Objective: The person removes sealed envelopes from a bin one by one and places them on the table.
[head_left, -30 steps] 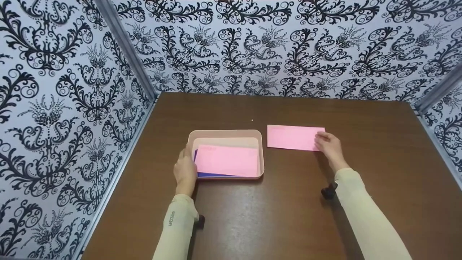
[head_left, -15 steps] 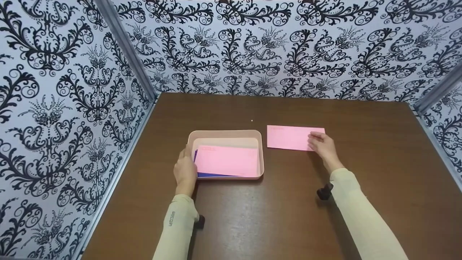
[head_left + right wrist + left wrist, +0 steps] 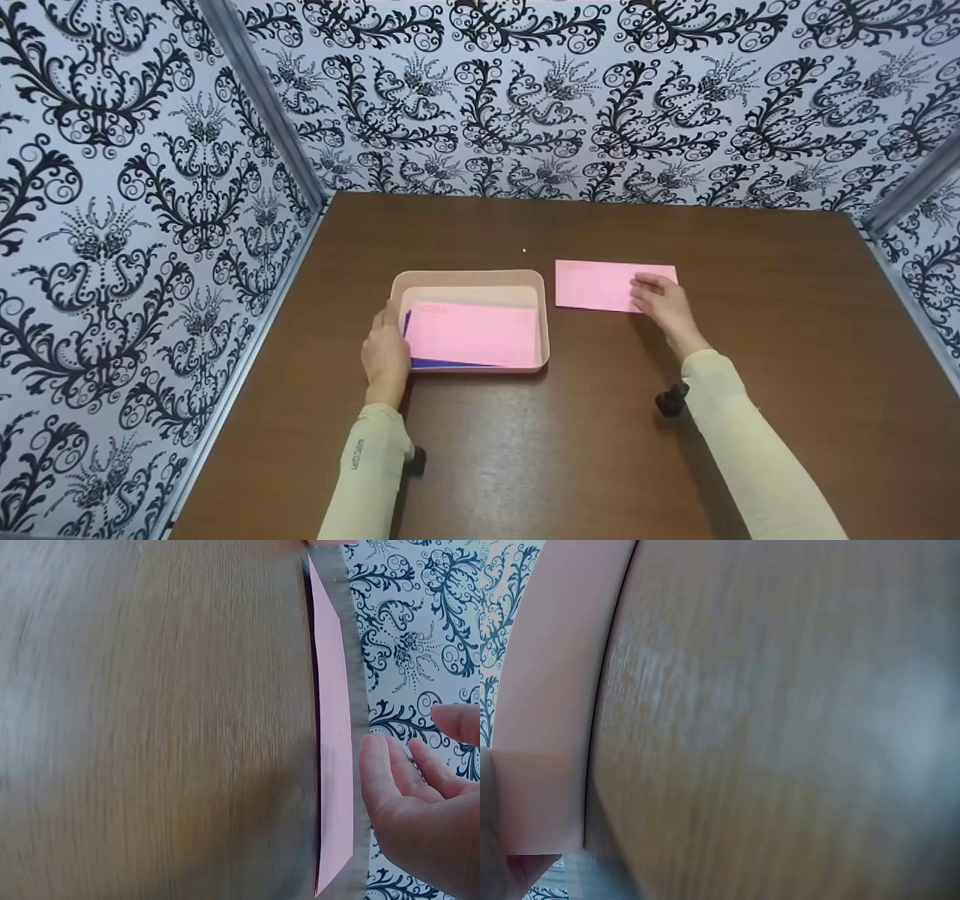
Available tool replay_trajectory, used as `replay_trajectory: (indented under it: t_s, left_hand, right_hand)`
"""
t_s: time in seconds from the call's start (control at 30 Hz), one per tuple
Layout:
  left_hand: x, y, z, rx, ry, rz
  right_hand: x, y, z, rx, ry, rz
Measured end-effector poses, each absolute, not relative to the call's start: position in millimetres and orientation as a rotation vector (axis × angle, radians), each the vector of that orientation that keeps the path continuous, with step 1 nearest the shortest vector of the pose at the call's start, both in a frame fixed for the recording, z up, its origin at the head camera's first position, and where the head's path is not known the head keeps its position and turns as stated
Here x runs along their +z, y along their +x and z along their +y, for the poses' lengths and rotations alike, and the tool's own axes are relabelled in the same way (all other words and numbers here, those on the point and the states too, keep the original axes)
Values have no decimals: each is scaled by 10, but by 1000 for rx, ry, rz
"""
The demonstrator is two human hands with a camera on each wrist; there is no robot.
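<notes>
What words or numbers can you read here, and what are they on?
Left sleeve: small dark lettering, maybe "LetsSlim", but too blurred to be sure.
Pink paper in the tray: faint print in one corner, too small to read.
Other pink paper: a fainter line, also unreadable.
I can't read any numbers.

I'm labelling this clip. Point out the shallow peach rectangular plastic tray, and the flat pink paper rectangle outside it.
Shallow peach rectangular plastic tray [image 3: 469, 278]: head view, far inner wall.
Flat pink paper rectangle [image 3: 593, 286]: head view, uncovered left part.
</notes>
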State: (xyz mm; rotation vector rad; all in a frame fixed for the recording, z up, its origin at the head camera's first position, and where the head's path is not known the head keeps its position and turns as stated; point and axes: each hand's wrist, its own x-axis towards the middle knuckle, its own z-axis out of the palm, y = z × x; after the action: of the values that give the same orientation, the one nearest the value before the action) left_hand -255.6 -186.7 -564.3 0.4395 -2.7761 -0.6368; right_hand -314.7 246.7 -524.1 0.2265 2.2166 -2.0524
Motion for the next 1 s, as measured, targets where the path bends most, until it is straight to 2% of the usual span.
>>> replay_trajectory:
  t_s: [1.0]
  left_hand:
    - [-5633, -2555, -1877, -670, 451, -2791]
  right_hand:
    - [-5138, -3132, 2237, -1971, 103, 2249]
